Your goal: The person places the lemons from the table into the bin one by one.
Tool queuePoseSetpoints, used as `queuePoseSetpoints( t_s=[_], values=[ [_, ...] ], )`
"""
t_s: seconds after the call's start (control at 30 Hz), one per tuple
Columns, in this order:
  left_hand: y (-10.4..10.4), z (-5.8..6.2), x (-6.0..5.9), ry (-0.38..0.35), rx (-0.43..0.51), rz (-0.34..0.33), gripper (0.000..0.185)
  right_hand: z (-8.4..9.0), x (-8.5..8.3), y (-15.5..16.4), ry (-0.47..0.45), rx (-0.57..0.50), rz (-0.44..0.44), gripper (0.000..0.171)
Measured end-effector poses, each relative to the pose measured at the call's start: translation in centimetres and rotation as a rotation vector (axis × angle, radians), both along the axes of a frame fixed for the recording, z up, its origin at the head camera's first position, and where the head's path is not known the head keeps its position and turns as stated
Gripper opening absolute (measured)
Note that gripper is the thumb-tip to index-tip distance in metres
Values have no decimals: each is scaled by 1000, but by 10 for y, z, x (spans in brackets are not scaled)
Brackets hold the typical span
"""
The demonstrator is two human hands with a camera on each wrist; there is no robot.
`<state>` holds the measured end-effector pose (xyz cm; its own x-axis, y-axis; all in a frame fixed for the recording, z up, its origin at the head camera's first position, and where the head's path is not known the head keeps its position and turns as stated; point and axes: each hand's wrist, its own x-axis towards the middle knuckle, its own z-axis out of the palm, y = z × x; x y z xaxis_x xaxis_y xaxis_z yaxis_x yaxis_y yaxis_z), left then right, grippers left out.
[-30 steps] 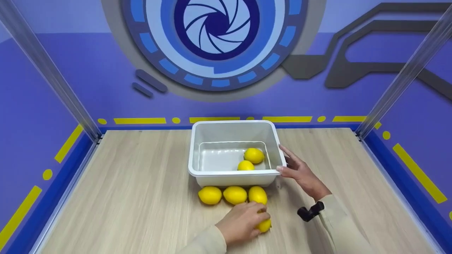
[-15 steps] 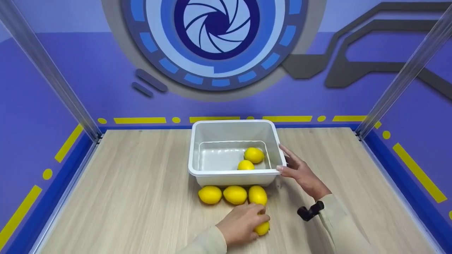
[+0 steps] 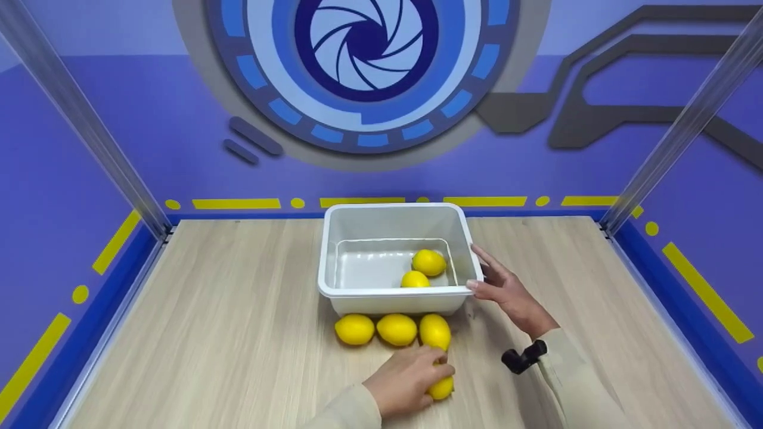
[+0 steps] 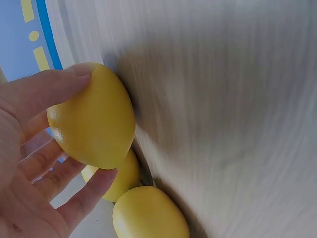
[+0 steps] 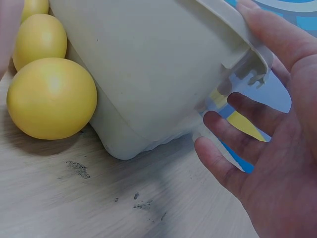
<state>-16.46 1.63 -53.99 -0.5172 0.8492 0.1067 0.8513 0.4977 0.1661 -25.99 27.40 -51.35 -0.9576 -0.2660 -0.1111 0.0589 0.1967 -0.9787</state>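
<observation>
In the head view, my left hand (image 3: 405,381) holds a yellow lemon (image 3: 442,387) low over the table's front part. The left wrist view shows the thumb on one side of this lemon (image 4: 94,119) and a fingertip at its lower end. My right hand (image 3: 515,301) rests at the right side of a white plastic bin (image 3: 387,302), its thumb on the rim near the front corner. Its other fingers (image 5: 233,134) stretch loosely beside the bin wall. Two lemons (image 3: 429,263) lie inside the bin, toward the right.
Along the bin's front wall stand three lemons (image 3: 397,329) in a row; the rightmost (image 3: 435,331) is just beyond my left fingertips. A light wood table (image 3: 238,310) carries everything. Blue-purple panels (image 3: 238,179) close off the back and sides.
My left hand and its lemon have shifted slightly toward me and to the left. The right hand, the bin and the other lemons stay where they were.
</observation>
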Motion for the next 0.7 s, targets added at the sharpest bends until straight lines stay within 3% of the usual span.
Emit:
queuePoseSetpoints(
  t_s=[0.4, 0.6, 0.7],
  values=[
    [-1, -1, 0, -4, 18, -4, 49, 0, -1, 0, 5, 7, 2, 72],
    [-1, -3, 1, 46, 32, -20, 46, -1, 0, 0, 3, -12, 9, 73],
    [-1, -3, 1, 32, 27, -21, 46, -1, 0, 1, 5, -13, 9, 73]
  ],
)
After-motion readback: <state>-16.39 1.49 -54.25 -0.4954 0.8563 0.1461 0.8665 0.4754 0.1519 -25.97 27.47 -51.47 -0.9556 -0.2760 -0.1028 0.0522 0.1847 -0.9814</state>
